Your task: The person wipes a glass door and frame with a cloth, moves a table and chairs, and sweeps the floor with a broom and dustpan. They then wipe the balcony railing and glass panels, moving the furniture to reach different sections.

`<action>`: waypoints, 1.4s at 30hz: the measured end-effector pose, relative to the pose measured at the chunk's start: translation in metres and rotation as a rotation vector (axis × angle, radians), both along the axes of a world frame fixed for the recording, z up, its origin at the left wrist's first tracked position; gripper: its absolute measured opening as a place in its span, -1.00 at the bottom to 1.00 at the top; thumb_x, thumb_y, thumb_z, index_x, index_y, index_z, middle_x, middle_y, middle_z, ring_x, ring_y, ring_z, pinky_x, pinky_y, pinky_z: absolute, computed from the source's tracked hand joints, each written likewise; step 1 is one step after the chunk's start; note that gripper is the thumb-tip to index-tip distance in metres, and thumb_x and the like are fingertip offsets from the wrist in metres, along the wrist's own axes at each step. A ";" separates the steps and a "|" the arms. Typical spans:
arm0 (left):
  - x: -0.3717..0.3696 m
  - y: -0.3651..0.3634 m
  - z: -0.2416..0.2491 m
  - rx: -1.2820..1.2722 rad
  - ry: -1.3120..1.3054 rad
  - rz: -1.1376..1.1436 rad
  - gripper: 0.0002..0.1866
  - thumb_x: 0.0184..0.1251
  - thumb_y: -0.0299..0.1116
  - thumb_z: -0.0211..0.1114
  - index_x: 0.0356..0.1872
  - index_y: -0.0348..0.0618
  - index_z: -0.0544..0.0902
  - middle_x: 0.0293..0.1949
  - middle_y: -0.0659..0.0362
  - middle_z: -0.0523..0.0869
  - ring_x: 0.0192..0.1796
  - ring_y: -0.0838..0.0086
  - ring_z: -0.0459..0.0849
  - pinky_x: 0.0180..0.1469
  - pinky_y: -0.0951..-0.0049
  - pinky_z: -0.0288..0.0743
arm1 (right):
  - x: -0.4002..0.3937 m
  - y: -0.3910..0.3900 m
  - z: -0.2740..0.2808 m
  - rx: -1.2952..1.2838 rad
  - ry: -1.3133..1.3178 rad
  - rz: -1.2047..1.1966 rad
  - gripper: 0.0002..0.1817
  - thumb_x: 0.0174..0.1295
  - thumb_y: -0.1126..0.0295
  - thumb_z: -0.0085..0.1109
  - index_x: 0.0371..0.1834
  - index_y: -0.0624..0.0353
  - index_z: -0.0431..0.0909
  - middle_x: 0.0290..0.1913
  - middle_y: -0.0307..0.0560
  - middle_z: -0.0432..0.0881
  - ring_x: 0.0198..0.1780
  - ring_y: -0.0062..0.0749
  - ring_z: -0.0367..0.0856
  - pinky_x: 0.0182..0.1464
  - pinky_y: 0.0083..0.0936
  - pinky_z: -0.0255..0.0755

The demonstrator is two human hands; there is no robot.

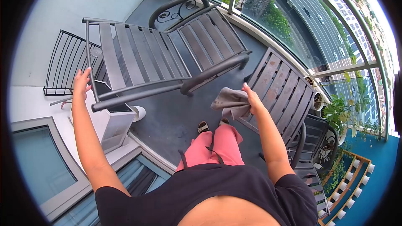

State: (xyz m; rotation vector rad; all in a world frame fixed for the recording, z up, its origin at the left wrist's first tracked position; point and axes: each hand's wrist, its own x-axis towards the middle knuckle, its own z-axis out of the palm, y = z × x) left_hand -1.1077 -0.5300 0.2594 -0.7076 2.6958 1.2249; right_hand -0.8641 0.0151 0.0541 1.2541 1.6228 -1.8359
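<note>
A grey slatted metal armchair (142,56) stands in front of me, its backrest toward the left and its seat toward the railing. My left hand (82,83) is at the top bar of the backrest, fingers stretched out and fingertips right at the tube. In my right hand (251,99) a crumpled grey cloth (230,101) is gripped and hangs out to the left. Beneath that hand lies the near edge of a slatted metal table (278,90), whose top has brownish marks.
A second metal chair (312,142) stands at the right beside potted plants (337,117). Glass railing panels (268,16) run along the far side. At the left are a black wire rack (65,60), a white cabinet (119,127) and a window (46,159). White planters (358,192) line a wooden shelf.
</note>
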 end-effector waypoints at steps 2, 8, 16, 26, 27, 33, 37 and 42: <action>-0.036 -0.003 -0.008 -0.056 -0.075 0.028 0.05 0.05 0.02 0.32 0.42 -0.16 -0.15 0.31 -0.08 0.23 0.28 0.12 0.28 0.13 0.01 0.27 | -0.056 0.005 -0.065 -0.140 -0.001 -0.153 -0.02 -0.03 -0.42 0.02 0.18 0.31 0.34 0.26 0.12 0.31 0.20 -0.10 0.37 0.16 -0.07 0.27; -0.105 -0.036 -0.039 0.120 0.011 0.023 -0.20 0.20 -0.22 0.26 0.40 -0.10 0.03 -0.32 0.18 0.57 -0.47 0.55 0.54 -0.48 0.50 0.46 | -0.174 0.024 -0.132 -0.193 -0.092 -0.414 -0.05 -0.11 -0.40 0.14 0.07 0.30 0.44 -0.05 0.11 0.58 -0.04 -0.05 0.57 0.04 0.02 0.36; -0.144 -0.026 -0.045 -0.143 0.047 0.059 -0.61 0.34 -0.25 0.09 0.14 -0.15 0.44 -0.60 0.29 0.43 -0.81 0.66 0.28 -0.80 0.62 0.16 | -0.212 0.008 -0.164 -0.011 -0.276 -0.582 -0.26 -0.21 0.16 0.46 0.00 0.44 0.43 -0.05 0.18 0.53 -0.08 0.00 0.55 0.00 -0.02 0.39; -0.201 -0.048 -0.084 -0.147 0.046 0.015 -0.62 0.37 -0.28 0.04 0.17 -0.12 0.42 -0.58 0.31 0.37 -0.80 0.69 0.23 -0.78 0.63 0.14 | -0.253 -0.022 -0.193 0.027 -0.269 -0.617 -0.25 -0.18 0.13 0.41 0.00 0.44 0.33 -0.11 0.21 0.51 -0.18 0.00 0.58 -0.14 -0.05 0.47; -0.209 -0.050 -0.095 -0.155 0.029 -0.002 -0.62 0.37 -0.27 0.04 0.17 -0.13 0.42 -0.58 0.31 0.37 -0.80 0.69 0.23 -0.78 0.63 0.14 | -0.259 -0.020 -0.201 0.027 -0.268 -0.612 -0.25 -0.17 0.13 0.41 0.00 0.44 0.33 -0.12 0.21 0.51 -0.21 -0.02 0.58 -0.17 -0.05 0.47; -0.223 -0.087 -0.163 -0.215 0.058 -0.060 -0.62 0.37 -0.26 0.03 0.17 -0.12 0.44 -0.61 0.29 0.39 -0.80 0.66 0.25 -0.80 0.60 0.14 | -0.255 -0.035 -0.256 0.074 -0.240 -0.527 -0.29 -0.13 0.08 0.37 -0.06 0.48 0.41 -0.20 0.20 0.54 -0.24 -0.04 0.60 -0.20 -0.08 0.48; -0.265 -0.102 -0.185 -0.272 0.049 -0.081 -0.58 0.36 -0.21 0.05 0.18 -0.12 0.42 -0.55 0.28 0.41 -0.77 0.68 0.27 -0.77 0.62 0.14 | -0.261 -0.073 -0.265 0.076 -0.281 -0.544 -0.37 -0.11 0.04 0.33 -0.20 0.46 0.49 -0.31 0.16 0.58 -0.38 -0.08 0.60 -0.29 -0.15 0.46; -0.284 -0.135 -0.206 -0.221 0.082 -0.099 -0.55 0.34 -0.15 0.08 0.20 -0.10 0.41 -0.62 0.32 0.33 -0.78 0.66 0.26 -0.77 0.61 0.13 | -0.254 -0.092 -0.293 0.126 -0.299 -0.550 -0.34 -0.10 0.00 0.32 -0.23 0.51 0.50 -0.31 0.18 0.59 -0.36 -0.10 0.62 -0.29 -0.21 0.47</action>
